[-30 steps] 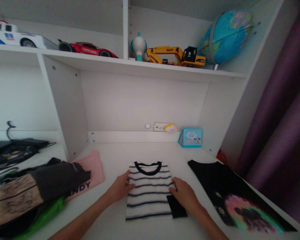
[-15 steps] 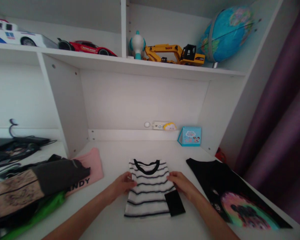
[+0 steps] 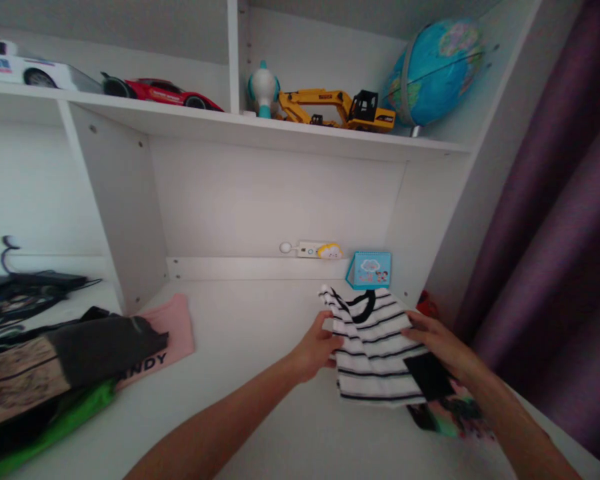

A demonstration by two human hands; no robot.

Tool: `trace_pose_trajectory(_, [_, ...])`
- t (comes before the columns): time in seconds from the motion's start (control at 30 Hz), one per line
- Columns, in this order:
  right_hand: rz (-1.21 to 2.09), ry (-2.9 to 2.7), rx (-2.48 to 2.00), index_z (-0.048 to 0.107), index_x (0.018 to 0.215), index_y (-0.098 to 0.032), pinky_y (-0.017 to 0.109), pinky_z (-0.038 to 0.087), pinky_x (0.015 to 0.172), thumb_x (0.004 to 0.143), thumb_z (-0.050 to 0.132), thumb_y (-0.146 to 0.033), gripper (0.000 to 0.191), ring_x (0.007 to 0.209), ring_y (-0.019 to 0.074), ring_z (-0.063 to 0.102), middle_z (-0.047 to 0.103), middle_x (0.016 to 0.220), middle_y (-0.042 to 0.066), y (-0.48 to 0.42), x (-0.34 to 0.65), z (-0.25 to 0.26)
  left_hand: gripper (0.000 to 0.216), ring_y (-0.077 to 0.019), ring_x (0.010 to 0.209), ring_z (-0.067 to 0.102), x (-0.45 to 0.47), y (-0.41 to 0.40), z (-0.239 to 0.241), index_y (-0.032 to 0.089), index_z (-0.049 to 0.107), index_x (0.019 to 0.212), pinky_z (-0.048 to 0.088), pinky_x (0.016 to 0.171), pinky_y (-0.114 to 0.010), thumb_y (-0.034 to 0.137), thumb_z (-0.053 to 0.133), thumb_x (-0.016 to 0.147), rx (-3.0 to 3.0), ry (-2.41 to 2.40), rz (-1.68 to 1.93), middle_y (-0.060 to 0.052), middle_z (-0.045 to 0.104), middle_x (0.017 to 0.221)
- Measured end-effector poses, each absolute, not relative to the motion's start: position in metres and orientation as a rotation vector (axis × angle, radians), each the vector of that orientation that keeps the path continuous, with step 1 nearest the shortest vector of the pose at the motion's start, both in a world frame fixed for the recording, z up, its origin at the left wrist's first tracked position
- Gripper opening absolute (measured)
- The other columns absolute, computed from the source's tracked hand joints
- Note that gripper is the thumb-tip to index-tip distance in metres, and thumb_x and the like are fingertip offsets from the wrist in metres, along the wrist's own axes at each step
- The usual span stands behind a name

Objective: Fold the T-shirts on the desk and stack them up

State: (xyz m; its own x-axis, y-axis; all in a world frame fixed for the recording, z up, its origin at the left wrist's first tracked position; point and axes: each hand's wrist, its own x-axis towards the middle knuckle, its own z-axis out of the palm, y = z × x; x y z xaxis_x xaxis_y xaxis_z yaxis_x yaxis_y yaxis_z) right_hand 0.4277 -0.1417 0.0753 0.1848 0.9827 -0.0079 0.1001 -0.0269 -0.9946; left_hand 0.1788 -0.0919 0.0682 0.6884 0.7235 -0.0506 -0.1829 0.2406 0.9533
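Striped white-and-black cloth, a folded shirt (image 3: pixel 375 347), is held between both hands at about four o'clock on the white counter (image 3: pixel 240 347), over a black printed shirt (image 3: pixel 445 413) that peeks out beneath. At nine o'clock of the striped shirt, the left hand (image 3: pixel 315 347) grips its edge; at three o'clock the right hand (image 3: pixel 437 343) closes on the opposite edge. A blue box (image 3: pixel 370 269) stands just beyond at twelve o'clock. A pile of clothes (image 3: pixel 70 367) lies at nine o'clock.

Toys and clothes, counted
Two toy cars (image 3: pixel 157 91), one excavator (image 3: pixel 336 110), one globe (image 3: pixel 434 71); one striped shirt (image 3: pixel 373 347); perhaps four garments piled left (image 3: pixel 75 363).
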Motion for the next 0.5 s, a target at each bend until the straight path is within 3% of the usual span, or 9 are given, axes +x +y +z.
trace_pose_trajectory(0.23, [0.837,-1.056,-1.611,0.059,0.099,-0.018,0.032,0.047,0.069,0.053,0.058,-0.023,0.045,0.074,0.0228,0.062,0.067,0.086,0.006,-0.174,0.531,0.082,0.05,-0.0121,0.065,0.057,0.294,-0.105,0.054,0.024,0.035,0.107,0.047,0.063,-0.033,0.008,0.052,0.063,1.002,0.519,0.65,0.001,0.057,0.083])
trace_pose_trajectory(0.37, [0.706,-1.129,-1.732,0.06,0.089,-0.019,0.035,0.046,0.072,0.053,0.055,-0.029,0.038,0.076,0.0248,0.061,0.067,0.082,0.007,-0.184,0.563,0.044,0.056,-0.019,0.077,0.059,0.317,-0.115,0.017,0.024,0.033,0.112,0.047,0.066,-0.04,0.008,0.054,0.062,0.974,0.527,0.61,-0.004,0.058,0.092])
trace_pose_trajectory(0.5, [0.275,-1.201,-2.103,0.06,0.086,-0.02,0.038,0.044,0.072,0.054,0.05,-0.031,0.035,0.075,0.0284,0.06,0.065,0.072,0.008,-0.187,0.584,-0.009,0.06,-0.0264,0.093,0.055,0.317,-0.119,-0.017,0.019,0.04,0.109,0.045,0.075,-0.044,0.011,0.065,0.055,1.11,0.543,0.532,-0.01,0.054,0.104])
